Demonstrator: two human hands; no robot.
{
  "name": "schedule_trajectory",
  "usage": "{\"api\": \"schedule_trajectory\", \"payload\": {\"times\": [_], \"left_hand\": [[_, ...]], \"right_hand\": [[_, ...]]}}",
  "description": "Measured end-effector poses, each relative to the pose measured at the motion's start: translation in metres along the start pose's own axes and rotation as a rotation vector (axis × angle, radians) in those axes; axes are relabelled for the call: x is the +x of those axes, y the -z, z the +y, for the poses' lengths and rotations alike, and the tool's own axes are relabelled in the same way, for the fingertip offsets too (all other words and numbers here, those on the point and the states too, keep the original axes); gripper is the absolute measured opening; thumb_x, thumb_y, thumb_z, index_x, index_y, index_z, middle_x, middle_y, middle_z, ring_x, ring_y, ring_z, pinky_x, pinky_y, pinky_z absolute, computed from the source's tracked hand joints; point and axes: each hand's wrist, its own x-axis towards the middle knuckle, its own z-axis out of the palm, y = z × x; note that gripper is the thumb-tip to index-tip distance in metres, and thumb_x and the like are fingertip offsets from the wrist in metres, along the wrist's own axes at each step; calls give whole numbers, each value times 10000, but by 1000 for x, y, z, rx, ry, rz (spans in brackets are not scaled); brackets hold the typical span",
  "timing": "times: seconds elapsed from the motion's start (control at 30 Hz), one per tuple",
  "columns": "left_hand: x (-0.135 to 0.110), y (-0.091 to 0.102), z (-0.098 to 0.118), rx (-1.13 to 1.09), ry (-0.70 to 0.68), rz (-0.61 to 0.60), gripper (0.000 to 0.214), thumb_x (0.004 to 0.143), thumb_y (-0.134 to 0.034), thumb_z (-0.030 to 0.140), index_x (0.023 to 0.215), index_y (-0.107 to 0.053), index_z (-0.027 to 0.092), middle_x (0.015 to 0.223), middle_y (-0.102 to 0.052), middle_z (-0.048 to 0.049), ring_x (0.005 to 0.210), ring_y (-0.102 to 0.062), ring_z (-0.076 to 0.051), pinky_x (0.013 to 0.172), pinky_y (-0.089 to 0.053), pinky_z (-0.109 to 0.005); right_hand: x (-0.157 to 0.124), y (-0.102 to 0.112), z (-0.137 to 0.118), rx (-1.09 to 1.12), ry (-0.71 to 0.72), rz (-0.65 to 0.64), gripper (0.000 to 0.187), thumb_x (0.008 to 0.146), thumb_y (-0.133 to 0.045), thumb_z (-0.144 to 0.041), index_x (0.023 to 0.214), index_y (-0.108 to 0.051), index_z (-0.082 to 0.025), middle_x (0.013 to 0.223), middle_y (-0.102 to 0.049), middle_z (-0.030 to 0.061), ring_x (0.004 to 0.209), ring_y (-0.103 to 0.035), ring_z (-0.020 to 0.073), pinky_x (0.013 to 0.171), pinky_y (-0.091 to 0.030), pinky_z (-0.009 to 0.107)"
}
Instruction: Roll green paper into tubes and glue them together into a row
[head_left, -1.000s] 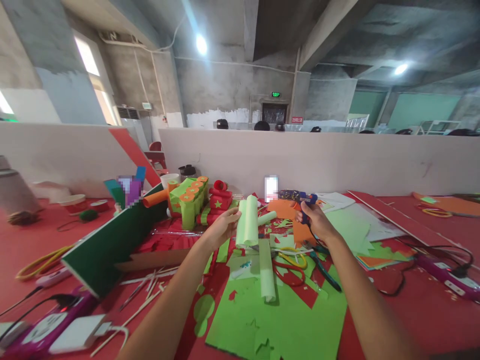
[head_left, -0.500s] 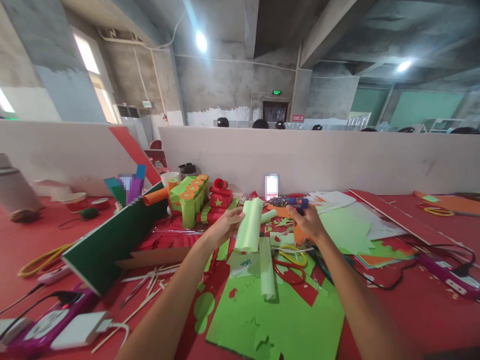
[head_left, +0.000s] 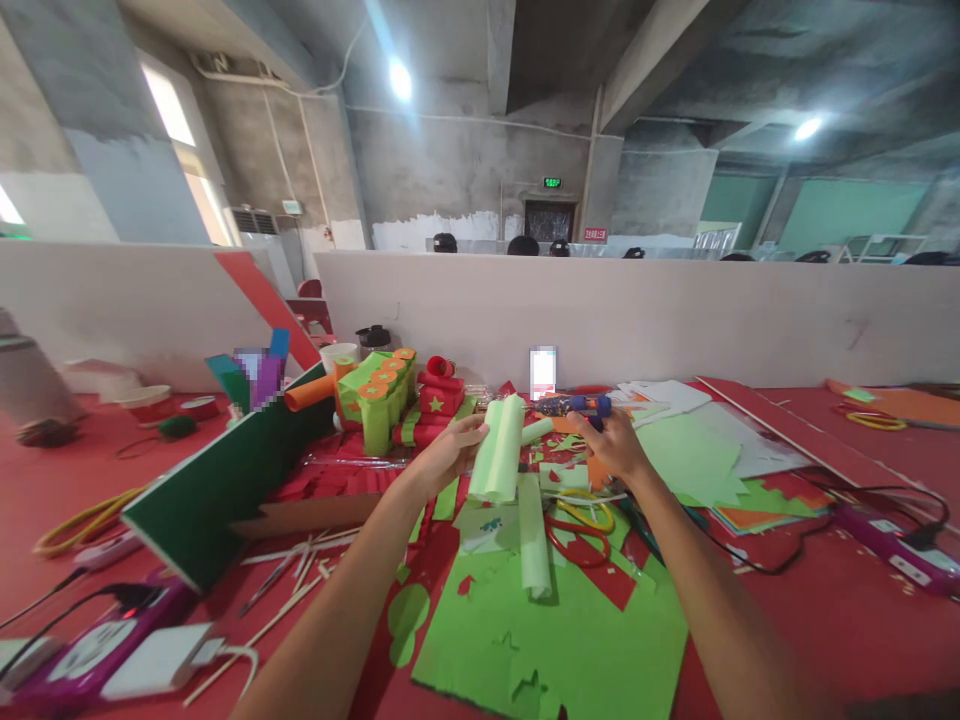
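My left hand is closed on a pair of pale green paper tubes lying side by side, held up above the table. In my right hand is a dark blue glue gun, its nozzle pointing left toward the upper end of the tubes, with a small gap between them. Below, another pale green paper tube lies on a green sheet with star-shaped cut-outs. Scissors with red and yellow handles rest beside it.
Behind my left hand stands a green and orange paper model near red paper pieces. A dark green board leans at the left. Pale green sheets lie at the right. Purple power strips with cables sit on both sides.
Almost nothing has moved. The glue gun has shifted very slightly to the left, while the paper tubes stay nearly in place.
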Motion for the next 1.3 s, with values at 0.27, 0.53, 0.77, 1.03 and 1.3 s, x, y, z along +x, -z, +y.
{"api": "schedule_trajectory", "payload": {"times": [0.27,0.53,0.77,1.03,1.3], "left_hand": [[2,1,0,-36,-10,64,463,813,-672,353,1226,-563,175,1188,-649,-116,932,-658,-219,719,-534,-272],[1,-4,2,-20,4,9,535,787,-691,385,1260,-551,179,1233,-626,-146,1090,-609,-322,841,-527,-391],[2,-4,-1,-17,17,34,459,789,-696,339,1198,-587,161,1111,-675,-127,966,-654,-263,749,-533,-314],[3,-1,-2,-53,-15,-6,477,823,-665,316,1250,-553,135,1220,-634,-164,993,-662,-287,760,-547,-340],[5,2,-5,-76,-12,8,477,813,-679,318,1245,-570,148,1166,-661,-154,975,-664,-293,761,-543,-349]], "right_hand": [[-3,2,0,171,-13,-185,362,845,-572,-494,628,-567,-205,483,-517,-29,453,-514,145,484,-420,251],[2,1,3,88,-16,5,397,833,-560,-547,683,-627,-185,543,-570,1,503,-537,160,510,-417,255],[2,0,1,52,-17,34,409,828,-568,-557,651,-602,-190,541,-573,4,496,-549,164,516,-434,256],[0,4,-3,102,12,-103,373,842,-568,-514,655,-571,-192,524,-519,-18,499,-521,148,504,-419,244],[0,2,-4,82,1,-34,421,858,-550,-518,588,-549,-195,458,-512,-18,459,-519,151,489,-407,249]]}}
